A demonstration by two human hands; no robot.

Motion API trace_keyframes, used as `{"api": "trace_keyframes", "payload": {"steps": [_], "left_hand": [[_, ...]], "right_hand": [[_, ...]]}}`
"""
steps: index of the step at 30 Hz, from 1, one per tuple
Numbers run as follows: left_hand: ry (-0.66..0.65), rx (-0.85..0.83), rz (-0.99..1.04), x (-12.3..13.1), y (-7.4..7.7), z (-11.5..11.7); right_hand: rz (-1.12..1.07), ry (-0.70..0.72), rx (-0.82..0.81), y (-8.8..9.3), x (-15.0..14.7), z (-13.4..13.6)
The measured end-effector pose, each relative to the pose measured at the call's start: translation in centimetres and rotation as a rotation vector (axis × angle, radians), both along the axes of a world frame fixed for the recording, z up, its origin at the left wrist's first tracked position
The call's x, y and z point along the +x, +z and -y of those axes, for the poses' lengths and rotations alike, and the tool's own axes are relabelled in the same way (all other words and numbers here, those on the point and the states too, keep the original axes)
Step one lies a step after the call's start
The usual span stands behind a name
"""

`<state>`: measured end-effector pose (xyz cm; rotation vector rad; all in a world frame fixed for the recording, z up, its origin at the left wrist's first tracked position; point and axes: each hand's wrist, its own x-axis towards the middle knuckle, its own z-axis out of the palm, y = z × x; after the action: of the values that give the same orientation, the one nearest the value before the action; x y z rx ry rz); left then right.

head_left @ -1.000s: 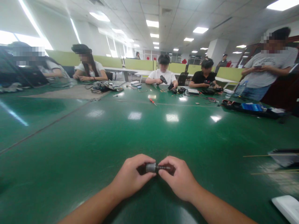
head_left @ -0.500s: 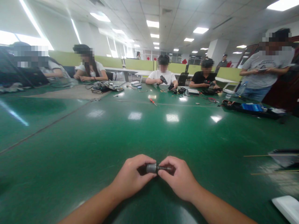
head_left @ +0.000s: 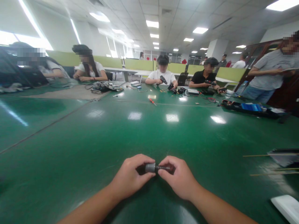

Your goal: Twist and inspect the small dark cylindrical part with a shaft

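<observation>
A small grey metal cylinder [head_left: 150, 168] lies sideways between the thumb and fingers of my left hand [head_left: 133, 174], which is closed around it. From its right side extends a thin, dark, ridged shaft [head_left: 165, 168]. The thumb and fingertips of my right hand [head_left: 181, 175] are pinched on this shaft, close to the cylinder. I cannot tell whether cylinder and shaft are one piece or two parts touching. My palms and curled fingers hide both outer ends. Both hands are just above the green tabletop [head_left: 149, 137], near its front.
An orange-handled screwdriver [head_left: 152, 101] lies farther off. A black tray [head_left: 252, 110] with a blue item sits at the right, and a white object [head_left: 286, 207] at the near right corner. Thin sticks [head_left: 257, 155] jut in from the right. Several people sit across the table, two holding power drills.
My left hand has shifted very slightly left with the cylinder, and the gap between the fingertips is a little wider. The standing person at right has moved farther right.
</observation>
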<state>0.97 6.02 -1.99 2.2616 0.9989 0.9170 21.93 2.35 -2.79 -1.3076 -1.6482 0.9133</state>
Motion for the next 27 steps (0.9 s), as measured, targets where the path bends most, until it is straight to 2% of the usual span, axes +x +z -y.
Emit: {"api": "trace_keyframes", "payload": {"steps": [17, 27], "left_hand": [[-0.005, 0.077, 0.027, -0.09, -0.06, -0.13], [-0.006, 0.072, 0.030, -0.08, -0.14, -0.16]], "right_hand": [[-0.114, 0.020, -0.100, -0.55, 0.12, -0.07], [-0.115, 0.020, -0.102, -0.59, 0.16, -0.23]]}}
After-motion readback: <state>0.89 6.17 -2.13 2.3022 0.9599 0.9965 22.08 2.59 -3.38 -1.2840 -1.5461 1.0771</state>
